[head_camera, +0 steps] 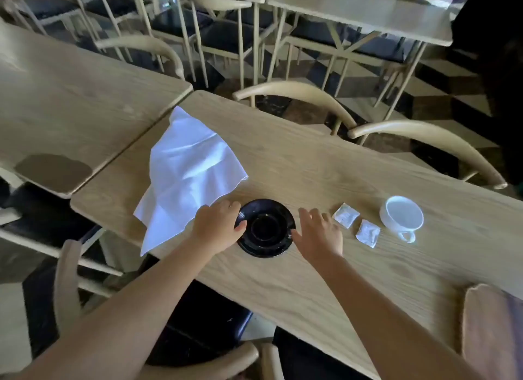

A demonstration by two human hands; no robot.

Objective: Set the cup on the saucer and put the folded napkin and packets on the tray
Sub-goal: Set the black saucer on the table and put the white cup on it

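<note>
Saucer point(266, 228) black, centre of frame on worktop point(311, 167) | left hand point(218, 226) grips its left rim, thumb on top | right hand point(319, 232) fingers spread, holding nothing, just beside its right rim | 2 packets point(345, 218) lie between saucer and upright white cup point(402, 216), right of centre | napkin point(184, 175) spread unfolded, left of centre, corner overhanging worktop's near edge

A glossy black round saucer point(266, 228) lies flat near the front edge of the worktop point(311, 158). Left of it — a rumpled, unfolded white cloth napkin point(184, 170), one corner overhanging. To the right — two small white paper packets point(345, 215), then an upright white ceramic cup point(402, 216).
</note>
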